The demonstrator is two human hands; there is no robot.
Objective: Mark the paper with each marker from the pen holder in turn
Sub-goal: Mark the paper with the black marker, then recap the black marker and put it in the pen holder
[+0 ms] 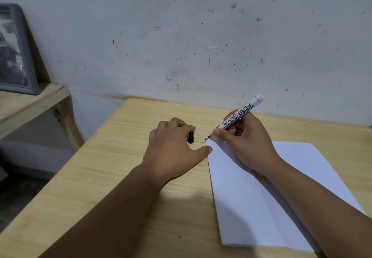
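Two short strokes, one red and one blue, already sit at the far-left corner of the white paper (261,193), so by the look of it at least two markers have had their turn. A 3rd is on the go: the right hand (247,143) grips a whiteboard marker (237,116) in a writing hold, barrel labelled "Boardmarker", tip down right at that same corner, next to the strokes. Whether the tip is touching the sheet can't be told for sure; it looks to be at or just above it. Tip colour reads dark, prob. black, matching the black cap (190,137) that the left hand (175,147) has curled in its fingers, w/ the thumb stretched out to the paper's left edge, seemingly pinning it.

Paper lies on the wooden desk (120,177), right of centre, w/ a fold crease running down it; rest of the sheet is blank. Pen holder isn't in view, so no. of markers left can't be judged. What's left, as far as shown: finish this stroke, recap, swap for the next marker if any remain. A grey picture frame (18,52) leans on a shelf far left, not involved.
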